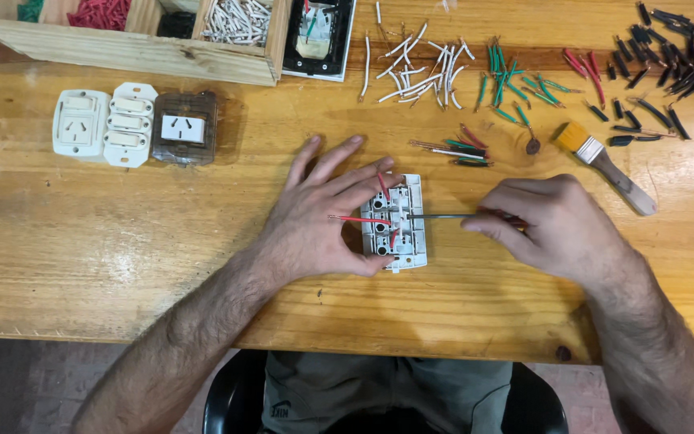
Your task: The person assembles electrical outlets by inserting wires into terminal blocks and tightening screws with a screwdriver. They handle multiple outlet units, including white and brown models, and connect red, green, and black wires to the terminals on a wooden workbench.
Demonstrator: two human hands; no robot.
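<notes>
A white switch module point(399, 229) lies back side up in the middle of the wooden table point(90, 241), with short red wires point(355, 218) stuck into its terminals. My left hand point(319, 217) lies flat against its left side, fingers spread over the top edge, steadying it. My right hand point(548, 225) grips a screwdriver point(443, 215) whose thin metal shaft points left, its tip on a terminal in the module's middle.
A wooden box point(138, 48) of wire pieces stands back left beside a black-framed socket point(319, 36). White and brown wall sockets point(134, 124) lie at left. Piles of white point(419, 68), green point(511, 88), red and black point(676, 64) wire pieces and a small brush point(604, 161) lie behind.
</notes>
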